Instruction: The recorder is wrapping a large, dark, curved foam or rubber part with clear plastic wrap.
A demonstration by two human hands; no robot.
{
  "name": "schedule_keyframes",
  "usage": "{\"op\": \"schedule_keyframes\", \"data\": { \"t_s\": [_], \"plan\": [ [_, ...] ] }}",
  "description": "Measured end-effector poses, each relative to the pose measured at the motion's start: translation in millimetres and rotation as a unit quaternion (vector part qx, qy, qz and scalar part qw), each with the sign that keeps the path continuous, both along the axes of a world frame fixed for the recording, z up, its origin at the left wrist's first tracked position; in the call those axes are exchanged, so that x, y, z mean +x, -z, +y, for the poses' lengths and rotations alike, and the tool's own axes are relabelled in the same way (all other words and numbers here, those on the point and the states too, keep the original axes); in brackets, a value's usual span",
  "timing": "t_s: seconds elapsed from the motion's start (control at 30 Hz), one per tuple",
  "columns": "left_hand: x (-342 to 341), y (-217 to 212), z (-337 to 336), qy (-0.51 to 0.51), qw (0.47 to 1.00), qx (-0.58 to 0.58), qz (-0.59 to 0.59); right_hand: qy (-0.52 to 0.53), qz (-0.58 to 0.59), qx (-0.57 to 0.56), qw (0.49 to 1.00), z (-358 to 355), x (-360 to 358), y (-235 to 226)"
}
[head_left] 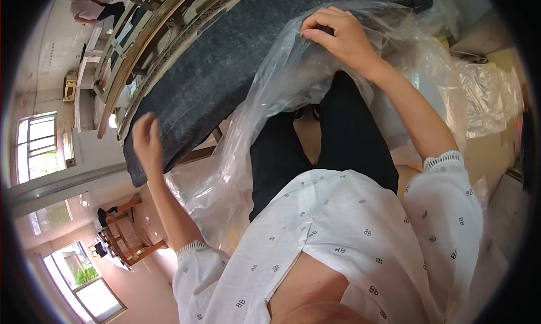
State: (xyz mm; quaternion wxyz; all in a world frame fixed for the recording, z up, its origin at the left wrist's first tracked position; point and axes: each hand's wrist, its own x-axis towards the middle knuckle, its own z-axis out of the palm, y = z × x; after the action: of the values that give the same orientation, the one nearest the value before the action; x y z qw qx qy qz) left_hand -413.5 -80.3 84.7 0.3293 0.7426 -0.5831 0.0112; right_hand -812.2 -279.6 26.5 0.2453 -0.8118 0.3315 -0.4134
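Note:
My right hand [338, 34] is closed in a pinch at the upper edge of a clear plastic sheet [265, 93]. The sheet hangs in loose folds from there across my legs and down to the left. Over at the left, my left hand [147, 143] is raised above the end of a long dark grey cloth [197, 93]; motion blurs its fingers. That cloth lies as a padded-looking strip along the bench, its near edge drooping. Part of it is seen through the plastic near my right hand.
A wooden-edged bench frame [135, 53] runs behind the cloth. More crumpled clear plastic [487, 96] lies at the right. A wooden stand [129, 234] is at the lower left, near windows [84, 279]. Another person [96, 8] is at the far upper left.

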Motion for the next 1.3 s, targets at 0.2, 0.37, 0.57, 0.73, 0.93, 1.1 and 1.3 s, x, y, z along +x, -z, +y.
{"op": "schedule_keyframes", "data": {
  "t_s": [0.2,0.37,0.57,0.73,0.93,1.1,1.3],
  "plan": [
    [-174,-7,-122,0.327,0.941,0.022,0.082,-0.044,-0.083,0.160,0.983,17,-19,-5],
    [-224,8,-149,0.355,0.907,0.178,0.140,-0.086,-0.137,0.196,0.967,27,-31,-12],
    [-242,5,-147,0.303,0.802,0.235,0.458,-0.123,-0.227,0.278,0.925,42,-53,-13],
    [-263,-5,-141,0.332,0.884,0.143,0.296,-0.152,-0.233,0.291,0.915,50,-65,-15],
    [-281,-27,-160,0.457,0.869,-0.057,-0.183,-0.145,-0.279,0.330,0.890,57,-76,-9],
    [-290,-8,-156,0.481,0.871,-0.079,-0.066,-0.217,-0.338,0.495,0.770,51,-90,-15],
    [-293,10,-146,0.427,0.838,-0.011,0.338,0.020,-0.091,0.094,0.991,31,-100,-35]
  ]
}}
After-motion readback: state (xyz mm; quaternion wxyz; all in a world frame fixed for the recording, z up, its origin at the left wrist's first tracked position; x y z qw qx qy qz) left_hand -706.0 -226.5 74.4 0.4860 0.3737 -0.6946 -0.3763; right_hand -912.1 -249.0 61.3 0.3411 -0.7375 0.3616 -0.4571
